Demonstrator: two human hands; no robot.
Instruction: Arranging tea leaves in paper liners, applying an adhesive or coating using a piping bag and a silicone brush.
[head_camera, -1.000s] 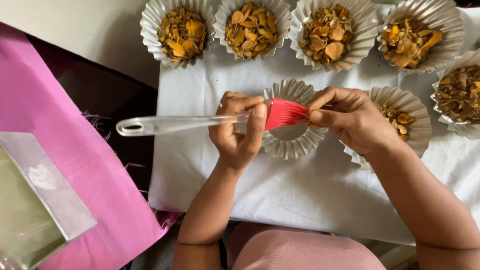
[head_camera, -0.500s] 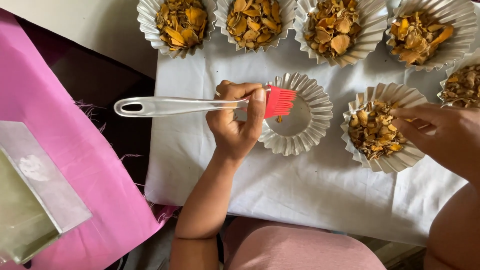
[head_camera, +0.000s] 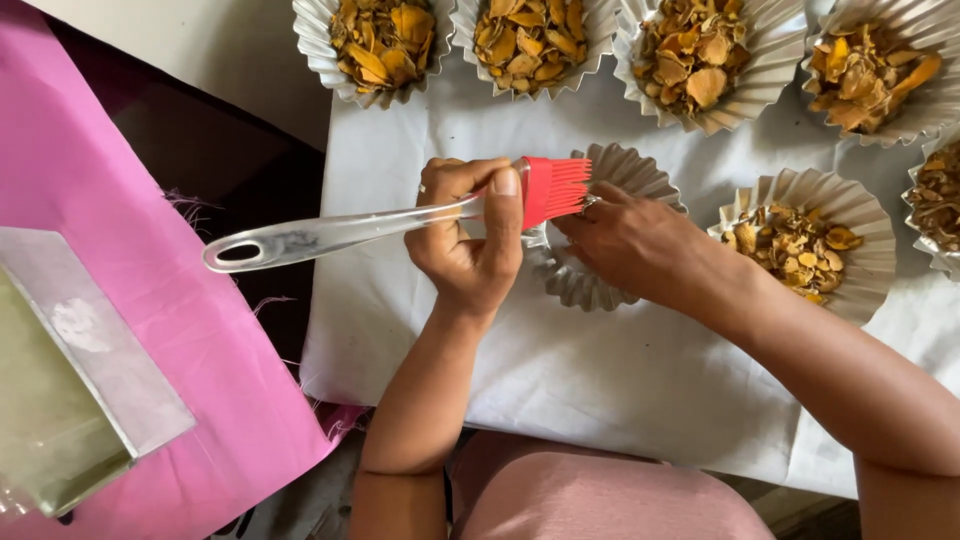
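Observation:
My left hand (head_camera: 468, 240) grips a brush (head_camera: 340, 228) with a clear handle pointing left and red silicone bristles (head_camera: 556, 188) held over an empty fluted foil cup (head_camera: 570, 285). That cup sits on a white sheet (head_camera: 600, 380). My right hand (head_camera: 630, 245) lies across the same cup, fingertips touching the bristles. A foil cup filled with dried yellow-brown pieces (head_camera: 800, 245) stands just right of it.
Several more filled foil cups line the far edge, such as one (head_camera: 382, 42) at the left and another (head_camera: 868, 68) at the right. A pink cloth (head_camera: 120, 260) covers the left side, with a clear packet of greenish powder (head_camera: 60, 400) on it.
My right hand has come back from the filled cup at the right to the empty cup and the bristles. The brush and left hand stayed roughly in place.

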